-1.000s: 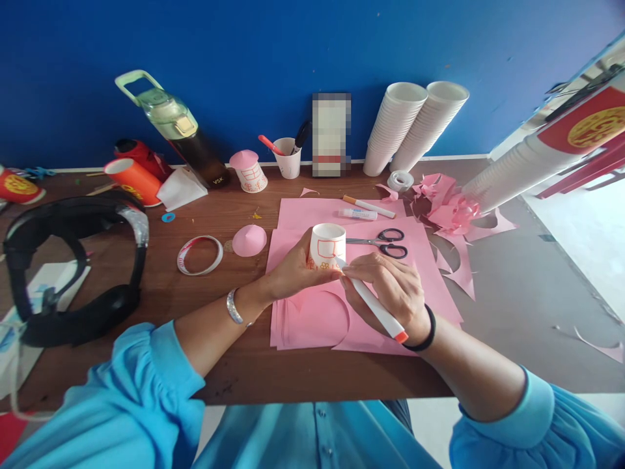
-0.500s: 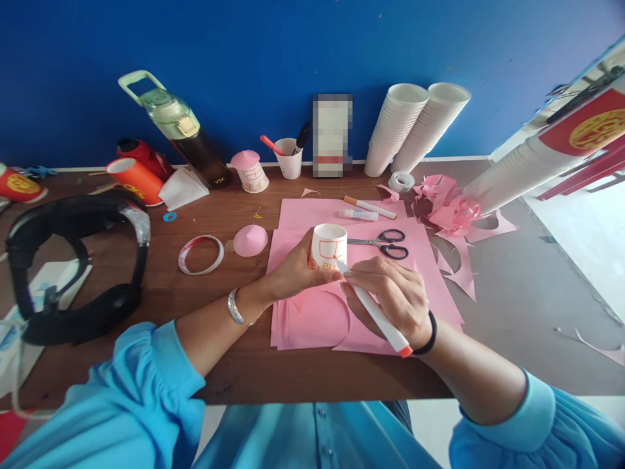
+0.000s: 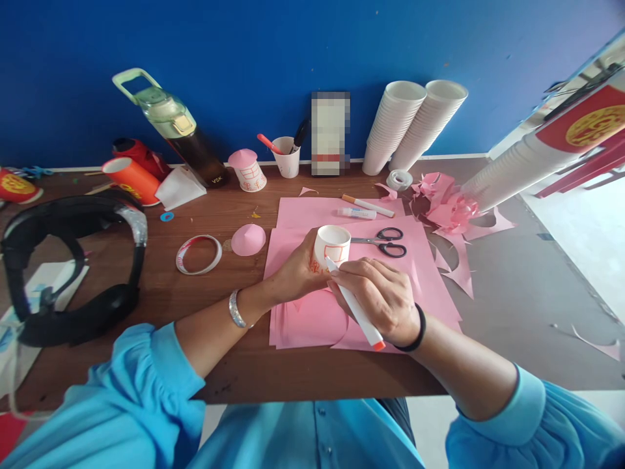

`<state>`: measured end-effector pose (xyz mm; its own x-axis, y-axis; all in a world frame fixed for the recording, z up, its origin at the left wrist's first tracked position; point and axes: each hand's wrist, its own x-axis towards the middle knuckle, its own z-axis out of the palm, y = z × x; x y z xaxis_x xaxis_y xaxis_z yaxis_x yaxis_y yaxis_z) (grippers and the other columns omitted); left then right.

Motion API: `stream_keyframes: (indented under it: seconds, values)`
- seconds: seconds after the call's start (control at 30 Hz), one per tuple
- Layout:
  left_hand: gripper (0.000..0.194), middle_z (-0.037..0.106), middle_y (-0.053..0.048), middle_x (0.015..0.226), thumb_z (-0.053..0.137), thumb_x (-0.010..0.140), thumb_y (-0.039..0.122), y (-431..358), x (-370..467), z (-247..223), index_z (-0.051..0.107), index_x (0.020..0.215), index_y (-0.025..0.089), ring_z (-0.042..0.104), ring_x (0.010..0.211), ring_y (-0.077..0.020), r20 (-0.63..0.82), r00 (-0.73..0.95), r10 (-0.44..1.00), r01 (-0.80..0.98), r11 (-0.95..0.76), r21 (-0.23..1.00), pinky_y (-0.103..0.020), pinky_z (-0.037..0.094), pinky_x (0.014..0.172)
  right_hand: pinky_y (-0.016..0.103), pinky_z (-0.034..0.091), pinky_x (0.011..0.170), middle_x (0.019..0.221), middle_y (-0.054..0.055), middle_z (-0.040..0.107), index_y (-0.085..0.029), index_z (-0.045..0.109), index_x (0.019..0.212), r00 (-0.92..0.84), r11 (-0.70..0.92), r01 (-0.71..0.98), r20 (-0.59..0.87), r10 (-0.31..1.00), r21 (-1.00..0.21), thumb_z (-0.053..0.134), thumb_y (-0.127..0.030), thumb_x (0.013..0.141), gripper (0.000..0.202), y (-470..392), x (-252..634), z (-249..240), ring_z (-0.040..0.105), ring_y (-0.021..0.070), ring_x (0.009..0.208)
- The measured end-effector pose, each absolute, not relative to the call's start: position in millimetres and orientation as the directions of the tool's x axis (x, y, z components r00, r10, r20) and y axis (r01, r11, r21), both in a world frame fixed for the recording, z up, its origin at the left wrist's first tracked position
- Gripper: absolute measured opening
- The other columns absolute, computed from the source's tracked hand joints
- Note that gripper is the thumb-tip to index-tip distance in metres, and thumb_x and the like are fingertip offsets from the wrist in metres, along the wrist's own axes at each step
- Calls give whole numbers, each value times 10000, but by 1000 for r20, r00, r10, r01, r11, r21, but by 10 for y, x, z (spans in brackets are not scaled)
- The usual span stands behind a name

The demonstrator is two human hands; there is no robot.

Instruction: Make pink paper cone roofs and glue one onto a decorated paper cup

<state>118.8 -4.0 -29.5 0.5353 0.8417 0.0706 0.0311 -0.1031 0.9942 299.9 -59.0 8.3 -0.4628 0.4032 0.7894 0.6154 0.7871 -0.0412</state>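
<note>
A white paper cup (image 3: 340, 236) with an orange-red window and flower drawing is held tilted by my left hand (image 3: 299, 268), whose fingers wrap round its left side. My right hand (image 3: 378, 296) is closed round a white marker (image 3: 359, 309) with an orange end; its tip meets or nearly meets the cup's front. Pink paper sheets (image 3: 424, 286) lie beneath both hands. Just behind the cup, scissors (image 3: 385, 242) rest on the sheets. A pink paper cone (image 3: 249, 240) lies to the left, near a roll of tape (image 3: 198, 255).
A finished-looking cup with a pink roof (image 3: 247, 171), a cup holding pens (image 3: 287, 159), a phone (image 3: 331, 133) and stacked cups (image 3: 395, 124) line the blue wall. Left are a bottle (image 3: 180, 130) and a black headband-like device (image 3: 73, 270). Pink scraps (image 3: 452, 208) lie right.
The marker and my right hand have shifted left across the cup's face. The cup has turned slightly in my left hand, with its window drawing now further right. The view has moved a little.
</note>
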Motion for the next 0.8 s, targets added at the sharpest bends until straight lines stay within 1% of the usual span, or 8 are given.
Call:
stream_keyframes:
  seconds: [0.13, 0.27, 0.47, 0.63, 0.8]
  values:
    - [685, 616, -95, 1159, 897, 702, 463, -40, 1188, -292, 478, 1178, 203, 601, 1032, -258, 94, 533, 841, 17, -122, 992, -355, 531, 798, 300, 536, 570, 832, 72, 744, -166, 599, 1046, -481, 785, 619, 770, 419, -40, 653, -92, 938, 143, -588, 3003, 87, 684, 167, 667]
    - [684, 598, -86, 1159, 892, 713, 455, -40, 1173, -313, 472, 1194, 209, 595, 1033, -247, 94, 541, 836, 10, -118, 993, -341, 534, 790, 315, 550, 583, 826, 99, 741, -123, 598, 1034, -478, 799, 599, 776, 411, -54, 692, -55, 898, 179, -587, 3003, 89, 699, 187, 680]
    - [696, 597, -82, 1148, 895, 721, 448, -28, 1147, -353, 462, 1211, 208, 584, 999, -223, 94, 554, 827, -11, -105, 994, -324, 524, 788, 305, 555, 591, 832, 73, 732, -155, 592, 1064, -451, 792, 605, 784, 426, -82, 656, -87, 928, 165, -583, 3009, 77, 695, 183, 706]
    - [679, 598, -74, 1128, 894, 726, 444, -16, 1135, -349, 473, 1204, 209, 580, 975, -210, 92, 551, 830, -39, -84, 996, -315, 519, 781, 317, 561, 584, 831, 104, 735, -127, 594, 1072, -438, 796, 599, 796, 417, -87, 647, -64, 906, 186, -572, 3022, 74, 694, 200, 683]
    - [667, 609, -76, 1118, 872, 762, 436, -10, 1114, -340, 481, 1253, 210, 590, 986, -216, 59, 550, 833, -33, -49, 998, -323, 523, 796, 328, 571, 612, 847, 110, 740, -133, 601, 1099, -425, 795, 595, 795, 433, -116, 673, -40, 870, 258, -565, 3049, 61, 690, 213, 706]
